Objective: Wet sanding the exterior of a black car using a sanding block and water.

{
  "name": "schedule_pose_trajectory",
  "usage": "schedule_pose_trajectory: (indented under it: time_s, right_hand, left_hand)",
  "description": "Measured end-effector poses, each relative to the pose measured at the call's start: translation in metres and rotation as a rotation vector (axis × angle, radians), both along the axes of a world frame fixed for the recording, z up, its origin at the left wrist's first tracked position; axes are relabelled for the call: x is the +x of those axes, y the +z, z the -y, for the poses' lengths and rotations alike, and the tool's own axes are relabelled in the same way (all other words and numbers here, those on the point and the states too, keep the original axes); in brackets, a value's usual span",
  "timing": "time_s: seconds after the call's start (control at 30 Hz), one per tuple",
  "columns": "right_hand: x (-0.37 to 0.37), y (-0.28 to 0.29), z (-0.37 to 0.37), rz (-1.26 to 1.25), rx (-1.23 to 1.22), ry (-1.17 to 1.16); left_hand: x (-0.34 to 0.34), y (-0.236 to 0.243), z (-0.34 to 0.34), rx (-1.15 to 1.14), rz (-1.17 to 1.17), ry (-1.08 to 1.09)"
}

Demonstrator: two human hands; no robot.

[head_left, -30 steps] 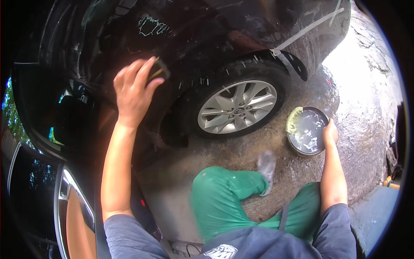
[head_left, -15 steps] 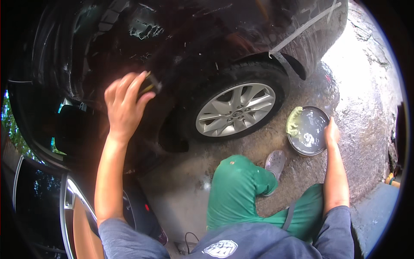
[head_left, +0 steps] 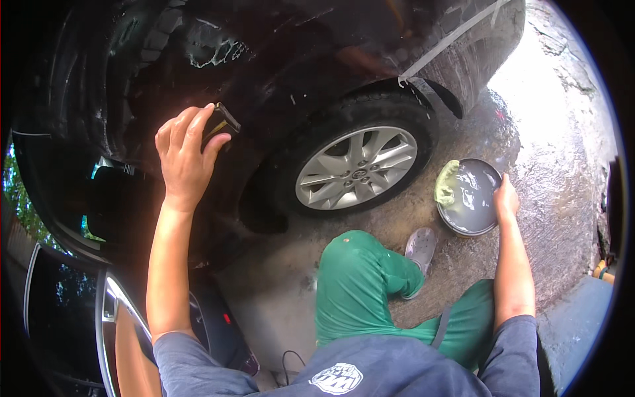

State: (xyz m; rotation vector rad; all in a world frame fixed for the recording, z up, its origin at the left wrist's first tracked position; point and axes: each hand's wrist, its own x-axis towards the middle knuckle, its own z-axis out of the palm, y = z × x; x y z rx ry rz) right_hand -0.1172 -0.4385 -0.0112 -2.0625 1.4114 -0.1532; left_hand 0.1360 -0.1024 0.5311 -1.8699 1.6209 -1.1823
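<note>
My left hand [head_left: 187,152] grips a small dark block with a yellow strip [head_left: 221,120] against or just over the dark body panel [head_left: 278,59] of a car, left of and above the front or rear wheel [head_left: 357,169]; which wheel, I cannot tell. A whitish scuffed patch [head_left: 221,53] shows on the paint higher up. In my right hand [head_left: 504,198] is a round container [head_left: 473,202] of greyish water, with a pale yellow-green cloth [head_left: 447,182] draped over its left rim.
An open car door [head_left: 112,324] stands at the lower left. Pale tape [head_left: 450,45] crosses the panel at the upper right. My green-trousered legs [head_left: 357,291] and grey clog [head_left: 419,251] are on the wet concrete [head_left: 549,231]. A thin cable [head_left: 291,354] lies at the bottom.
My left hand and block moved left and down from a second ago, then slightly up in the last half second. My right hand still holds the container.
</note>
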Motion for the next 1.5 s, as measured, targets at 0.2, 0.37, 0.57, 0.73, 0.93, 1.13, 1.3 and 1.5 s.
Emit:
schedule_pose_trajectory:
  time_s: [0.2, 0.37, 0.57, 0.73, 0.93, 1.13, 1.3, 1.5]
  right_hand:
    - [0.006, -0.014, -0.002, 0.052, -0.069, 0.005]
    - [0.003, -0.016, -0.003, 0.062, -0.092, 0.003]
    - [-0.001, -0.032, 0.005, 0.063, -0.037, -0.023]
    - [0.005, -0.029, 0.003, 0.026, -0.065, -0.001]
    - [0.002, -0.021, 0.006, 0.039, 0.000, -0.011]
    - [0.006, -0.025, 0.001, 0.035, -0.085, 0.011]
    - [0.003, -0.014, 0.000, 0.064, -0.039, 0.004]
    - [0.000, -0.012, -0.007, 0.007, -0.035, -0.034]
  left_hand:
    - [-0.039, 0.011, 0.138, 0.263, 0.010, -0.017]
    - [-0.022, 0.008, 0.100, 0.199, 0.039, -0.080]
    - [-0.012, 0.003, 0.037, 0.027, 0.102, -0.098]
    - [-0.011, 0.003, 0.009, 0.061, 0.121, -0.063]
    - [0.000, -0.010, -0.066, 0.102, 0.189, -0.029]
    - [-0.013, -0.007, 0.046, 0.157, 0.192, -0.119]
    - [-0.013, -0.003, 0.042, 0.157, 0.166, -0.141]
    - [-0.009, -0.009, 0.022, 0.122, 0.177, -0.112]
